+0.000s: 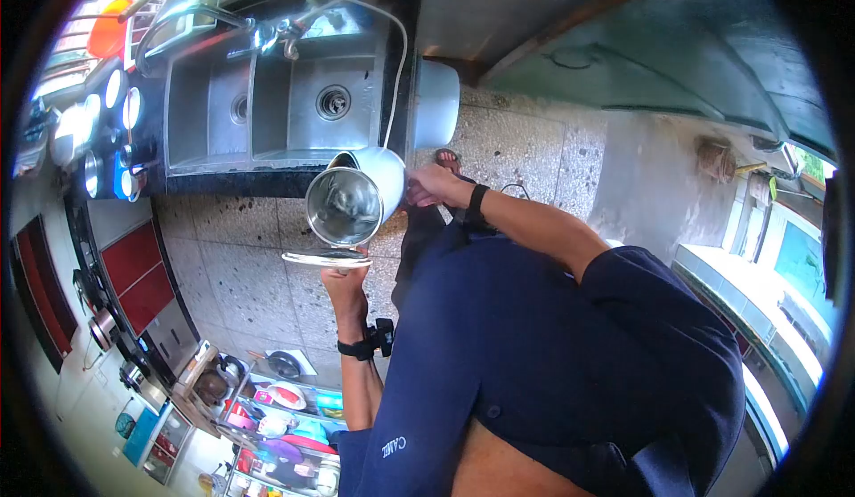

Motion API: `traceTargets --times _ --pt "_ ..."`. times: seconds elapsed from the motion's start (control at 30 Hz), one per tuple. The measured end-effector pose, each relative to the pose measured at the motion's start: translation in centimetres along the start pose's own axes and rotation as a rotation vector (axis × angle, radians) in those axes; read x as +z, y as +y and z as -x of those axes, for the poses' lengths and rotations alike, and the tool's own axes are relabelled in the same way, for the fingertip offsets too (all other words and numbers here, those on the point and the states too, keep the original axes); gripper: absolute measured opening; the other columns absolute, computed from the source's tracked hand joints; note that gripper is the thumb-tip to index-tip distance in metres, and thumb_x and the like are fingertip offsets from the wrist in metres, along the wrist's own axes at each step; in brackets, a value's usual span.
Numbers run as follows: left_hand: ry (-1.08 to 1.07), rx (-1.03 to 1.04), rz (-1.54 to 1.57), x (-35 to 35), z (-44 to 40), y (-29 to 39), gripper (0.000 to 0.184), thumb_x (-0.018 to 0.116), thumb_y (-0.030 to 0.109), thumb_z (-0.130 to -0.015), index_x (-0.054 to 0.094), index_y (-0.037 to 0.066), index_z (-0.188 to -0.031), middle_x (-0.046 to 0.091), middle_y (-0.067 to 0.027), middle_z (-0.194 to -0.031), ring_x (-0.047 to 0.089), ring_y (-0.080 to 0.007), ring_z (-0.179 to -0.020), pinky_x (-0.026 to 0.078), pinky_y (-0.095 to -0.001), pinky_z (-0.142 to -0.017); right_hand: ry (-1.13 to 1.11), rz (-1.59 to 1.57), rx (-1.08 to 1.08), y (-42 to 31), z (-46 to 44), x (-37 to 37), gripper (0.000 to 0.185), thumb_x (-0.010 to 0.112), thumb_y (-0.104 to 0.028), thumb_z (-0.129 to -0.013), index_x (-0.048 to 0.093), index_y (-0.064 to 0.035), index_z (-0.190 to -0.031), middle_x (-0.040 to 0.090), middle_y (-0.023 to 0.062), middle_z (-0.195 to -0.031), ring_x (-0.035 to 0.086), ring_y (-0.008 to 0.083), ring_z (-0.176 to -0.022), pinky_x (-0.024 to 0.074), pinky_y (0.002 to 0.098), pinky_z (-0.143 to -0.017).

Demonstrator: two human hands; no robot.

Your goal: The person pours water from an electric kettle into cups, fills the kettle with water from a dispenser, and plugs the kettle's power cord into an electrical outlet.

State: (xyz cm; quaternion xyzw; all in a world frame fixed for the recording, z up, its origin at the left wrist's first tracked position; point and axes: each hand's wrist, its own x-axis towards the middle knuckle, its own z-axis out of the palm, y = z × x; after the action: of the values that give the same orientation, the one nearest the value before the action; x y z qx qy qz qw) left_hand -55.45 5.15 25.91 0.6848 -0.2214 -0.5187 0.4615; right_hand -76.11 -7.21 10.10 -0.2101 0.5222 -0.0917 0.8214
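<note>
A white kettle (393, 176) with a shiny metal inside is tilted, its round mouth turned up toward me, beside the sink's front edge. My right hand (434, 184) has its fingers curled at the kettle's right side, where its handle would be; the grip is partly hidden. Below the mouth is a round flat lid (313, 257), seen nearly edge-on. My left hand (344, 281) is under the lid with fingers closed on it, largely hidden behind it. A thin white hose (405, 61) runs from the tap area down to behind the kettle; its end is hidden.
A double steel sink (294, 96) with a tap (290, 44) is set in a dark counter. Several cups and metal containers (132, 108) stand to its left. A white bucket-like vessel (437, 103) is right of the counter. A shelf of colourful kitchenware (285, 426) stands lower left.
</note>
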Motion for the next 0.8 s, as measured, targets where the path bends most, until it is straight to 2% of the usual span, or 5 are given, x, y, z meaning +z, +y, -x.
traceTargets --times 0.2,0.43,0.5,0.6,0.8 --pt "-0.062 0.022 -0.068 -0.5 -0.5 -0.4 0.015 0.07 0.0 -0.077 0.069 0.002 -0.092 0.067 -0.0006 -0.087 0.06 -0.0088 -0.077 0.046 -0.0232 -0.071 0.053 -0.079 -0.036 -0.4 -0.3 0.5 0.041 0.046 -0.041 -0.099 0.061 -0.003 -0.104 0.068 0.0112 -0.091 0.069 0.0213 -0.077 0.0575 0.03 -0.062" --pt "-0.024 0.054 0.004 -0.8 -0.9 -2.7 0.019 0.07 0.001 -0.076 0.069 0.001 -0.095 0.067 -0.0007 -0.088 0.06 -0.009 -0.078 0.046 -0.0237 -0.074 0.06 -0.032 -0.062 0.1 -0.6 0.2 0.042 0.047 -0.041 -0.098 0.061 -0.0012 -0.104 0.068 0.0113 -0.091 0.07 0.0207 -0.075 0.0574 0.0306 -0.058" --pt "-0.011 0.044 0.003 -0.4 -0.7 -2.3 0.018 0.07 0.001 -0.076 0.068 0.002 -0.093 0.067 -0.0002 -0.087 0.059 -0.0083 -0.078 0.046 -0.0232 -0.073 0.006 0.353 -0.282 -0.3 -0.4 -0.5 0.044 0.048 -0.04 -0.097 0.062 0.0018 -0.097 0.069 0.0139 -0.088 0.07 0.021 -0.071 0.0568 0.0319 -0.053" --pt "-0.011 0.026 -0.033 -0.8 -0.7 -2.2 0.015 0.071 0.002 -0.076 0.068 0.003 -0.09 0.066 0.001 -0.085 0.058 -0.0069 -0.077 0.045 -0.0221 -0.071 0.092 0.545 -0.093 -3.5 -0.3 -0.9 0.041 0.051 -0.036 -0.096 0.062 0.0024 -0.1 0.07 0.0136 -0.089 0.071 0.0196 -0.075 0.0594 0.0305 -0.059" --pt "-0.052 0.04 -0.065 -0.8 -1.2 -2.4 0.016 0.069 0.003 -0.078 0.065 0.003 -0.094 0.065 0.0006 -0.089 0.058 -0.0074 -0.079 0.047 -0.0237 -0.073 0.151 0.441 -0.323 -9.2 3.2 -0.6 0.033 0.054 -0.031 -0.094 0.064 0.0 -0.099 0.069 0.0099 -0.086 0.068 0.017 -0.068 0.0555 0.0286 -0.058"
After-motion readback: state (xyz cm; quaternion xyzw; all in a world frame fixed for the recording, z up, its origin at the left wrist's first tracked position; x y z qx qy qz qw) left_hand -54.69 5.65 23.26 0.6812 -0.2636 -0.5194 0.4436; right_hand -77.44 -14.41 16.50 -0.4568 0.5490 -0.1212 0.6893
